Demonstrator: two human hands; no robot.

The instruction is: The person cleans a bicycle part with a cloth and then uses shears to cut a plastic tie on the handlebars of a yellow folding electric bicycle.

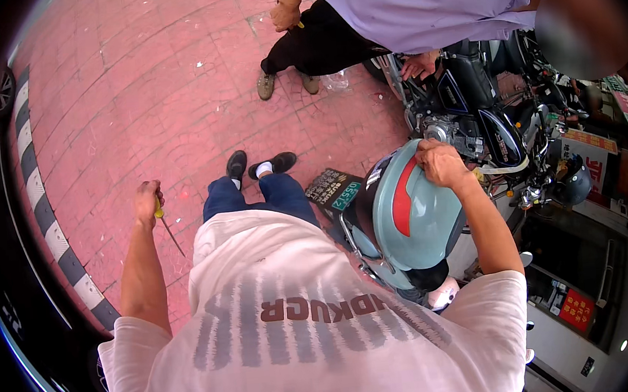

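My left hand (149,201) is closed around the yellow handle of a screwdriver (170,230), whose thin shaft points down beside my leg. My right hand (442,164) lies on the far edge of a light blue top box (426,216) with a red strip, its fingers bent over the rim. The box sits on the back of a scooter, above a dark licence plate (334,188). What my right fingertips press on is partly hidden by the hand.
A person in a lilac shirt (424,0) stands ahead, one hand (420,65) at a black motorcycle (470,100), the other (285,16) holding something small and yellow. A black-and-white kerb (47,219) and dark car (23,326) are left, a shopfront (574,270) right.
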